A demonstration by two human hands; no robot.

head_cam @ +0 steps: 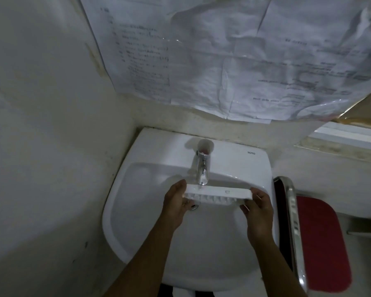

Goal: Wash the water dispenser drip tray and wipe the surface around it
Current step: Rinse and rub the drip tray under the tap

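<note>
My left hand (176,202) and right hand (258,207) gripping the ends of the white tray (219,192), fingers curled under it, beneath the tap (202,168), over the sink (137,211).

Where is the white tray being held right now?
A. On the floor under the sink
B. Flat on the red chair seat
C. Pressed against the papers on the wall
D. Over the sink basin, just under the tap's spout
D: the left hand and right hand each hold one end of the white tray above the sink, right below the spout of the tap.
</note>
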